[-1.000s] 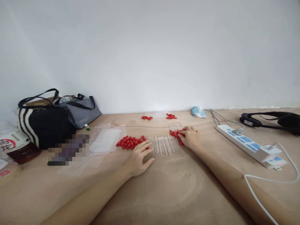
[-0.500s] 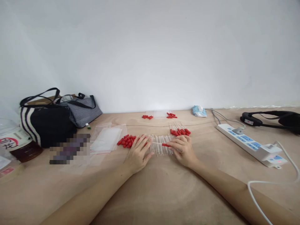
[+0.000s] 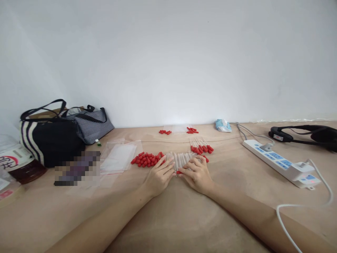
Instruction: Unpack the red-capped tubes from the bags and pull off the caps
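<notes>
My left hand (image 3: pixel 158 174) and my right hand (image 3: pixel 198 174) meet at the near edge of a row of thin clear tubes (image 3: pixel 184 158) lying on the tan table (image 3: pixel 184 218). Between the fingertips sits a small red cap (image 3: pixel 179 172). My right hand pinches it, and my left hand's fingers close on a clear tube beside it. A pile of loose red caps (image 3: pixel 146 159) lies just left of my left hand. Several tubes with red caps on them (image 3: pixel 202 147) lie behind my right hand.
Two striped bags (image 3: pixel 52 137) stand at the back left, with clear plastic bags (image 3: pixel 118 156) beside them. A white power strip (image 3: pixel 281 163) and its cable (image 3: pixel 302 207) run along the right. More capped tubes (image 3: pixel 181 130) and a blue packet (image 3: pixel 223 125) lie near the wall.
My right hand came back from the capped tubes towards me with a red cap. Both hands drew together at the near edge of the tube row.
</notes>
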`<state>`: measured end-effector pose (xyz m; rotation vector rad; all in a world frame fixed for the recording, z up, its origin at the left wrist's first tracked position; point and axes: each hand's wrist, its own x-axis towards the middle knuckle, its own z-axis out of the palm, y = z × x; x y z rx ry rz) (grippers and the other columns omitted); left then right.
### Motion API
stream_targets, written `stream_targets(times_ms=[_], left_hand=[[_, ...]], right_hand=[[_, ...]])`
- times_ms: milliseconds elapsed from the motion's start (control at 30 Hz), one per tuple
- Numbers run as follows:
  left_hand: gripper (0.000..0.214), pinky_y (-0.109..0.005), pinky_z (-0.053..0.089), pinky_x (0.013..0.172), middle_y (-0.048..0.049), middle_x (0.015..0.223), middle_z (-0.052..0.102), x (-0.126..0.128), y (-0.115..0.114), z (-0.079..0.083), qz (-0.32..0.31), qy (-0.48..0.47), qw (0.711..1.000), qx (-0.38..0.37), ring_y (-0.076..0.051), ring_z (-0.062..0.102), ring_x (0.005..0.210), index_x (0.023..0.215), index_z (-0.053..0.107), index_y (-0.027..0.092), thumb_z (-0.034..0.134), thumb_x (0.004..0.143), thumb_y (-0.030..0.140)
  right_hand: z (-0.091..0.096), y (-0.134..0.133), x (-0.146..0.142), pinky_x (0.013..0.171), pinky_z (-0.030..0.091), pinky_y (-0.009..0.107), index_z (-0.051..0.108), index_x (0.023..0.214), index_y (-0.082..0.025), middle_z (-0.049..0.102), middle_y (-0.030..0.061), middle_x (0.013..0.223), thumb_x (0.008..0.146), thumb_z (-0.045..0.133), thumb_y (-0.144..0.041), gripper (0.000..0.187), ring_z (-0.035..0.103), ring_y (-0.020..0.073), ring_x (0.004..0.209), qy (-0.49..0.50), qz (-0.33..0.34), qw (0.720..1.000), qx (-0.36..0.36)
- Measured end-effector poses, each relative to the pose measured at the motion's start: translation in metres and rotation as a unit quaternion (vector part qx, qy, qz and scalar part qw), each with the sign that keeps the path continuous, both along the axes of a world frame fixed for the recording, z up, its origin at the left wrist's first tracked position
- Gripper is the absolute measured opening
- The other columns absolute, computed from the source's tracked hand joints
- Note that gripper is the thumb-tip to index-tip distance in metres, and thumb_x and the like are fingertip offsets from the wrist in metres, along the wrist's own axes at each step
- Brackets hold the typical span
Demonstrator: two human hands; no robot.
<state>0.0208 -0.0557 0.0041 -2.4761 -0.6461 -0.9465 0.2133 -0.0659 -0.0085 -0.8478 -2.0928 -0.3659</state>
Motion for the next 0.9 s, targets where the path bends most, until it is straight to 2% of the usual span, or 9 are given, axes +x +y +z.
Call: stream_targets(times_ms=[267,500,633,700,767,833,900], left_hand=[[0.015,-0.048,0.022,0.106,-0.0024,0.082,0.069,-0.002,-0.006,0.004,-0.011,-0.005,1.0,-0.02,-0.019,0.056,0.102,0.077,0.061,0.014,0.047,0.083,0.012],[0.016,-0.047,0.025,0.104,-0.0024,0.082,0.069,0.001,-0.01,0.003,-0.023,-0.01,1.0,-0.009,-0.018,0.057,0.101,0.074,0.061,0.014,0.047,0.083,0.013],[0.016,-0.045,0.03,0.101,-0.0032,0.084,0.069,-0.01,-0.009,0.005,-0.015,-0.02,1.0,0.008,-0.019,0.057,0.1,0.076,0.06,0.014,0.046,0.083,0.012],[0.014,-0.043,0.037,0.093,-0.0032,0.084,0.068,-0.02,-0.008,0.006,0.019,-0.035,0.999,0.024,-0.019,0.059,0.094,0.077,0.061,0.015,0.047,0.083,0.013],[0.013,-0.032,0.047,0.076,-0.0027,0.081,0.066,-0.028,-0.006,0.007,0.061,-0.04,0.997,0.023,-0.016,0.062,0.078,0.08,0.061,0.016,0.048,0.083,0.017],[0.017,-0.02,0.046,0.055,-0.0026,0.078,0.061,-0.03,-0.004,0.005,0.097,-0.039,0.995,-0.002,-0.01,0.058,0.061,0.086,0.061,0.017,0.044,0.085,0.021],[0.024,-0.017,0.043,0.049,-0.0043,0.079,0.055,-0.027,0.0,0.004,0.12,-0.046,0.991,-0.04,-0.008,0.053,0.056,0.097,0.059,0.015,0.038,0.087,0.02]], right_hand=[[0.0,-0.005,0.001,0.086,0.02,0.04,0.063,0.079,-0.023,0.056,-0.0016,0.061,0.079,0.053,-0.026,0.011,0.045,0.0135,0.071,-0.028,-0.004,1.0,0.003],[0.002,-0.011,0.002,0.087,0.019,0.043,0.061,0.077,-0.021,0.053,-0.0022,0.061,0.077,0.05,-0.021,0.011,0.045,0.0136,0.07,-0.04,0.02,0.999,-0.006],[0.001,-0.01,0.012,0.088,0.022,0.043,0.061,0.077,-0.021,0.053,-0.0017,0.061,0.078,0.048,-0.021,0.013,0.046,0.0137,0.069,-0.025,0.01,0.999,-0.028],[0.0,-0.004,0.025,0.086,0.027,0.041,0.062,0.077,-0.021,0.054,-0.0003,0.064,0.08,0.047,-0.022,0.015,0.048,0.0149,0.071,0.024,-0.028,0.998,-0.054],[-0.001,0.006,0.042,0.079,0.034,0.037,0.062,0.084,-0.021,0.057,0.0027,0.073,0.082,0.045,-0.027,0.018,0.05,0.0161,0.074,0.111,-0.06,0.988,-0.093],[-0.002,0.018,0.057,0.07,0.041,0.031,0.061,0.092,-0.019,0.057,0.006,0.082,0.083,0.042,-0.03,0.024,0.052,0.0168,0.076,0.207,-0.068,0.966,-0.135],[-0.003,0.029,0.069,0.061,0.042,0.028,0.061,0.095,-0.017,0.055,0.008,0.085,0.082,0.041,-0.031,0.028,0.053,0.017,0.074,0.251,-0.099,0.946,-0.178]])
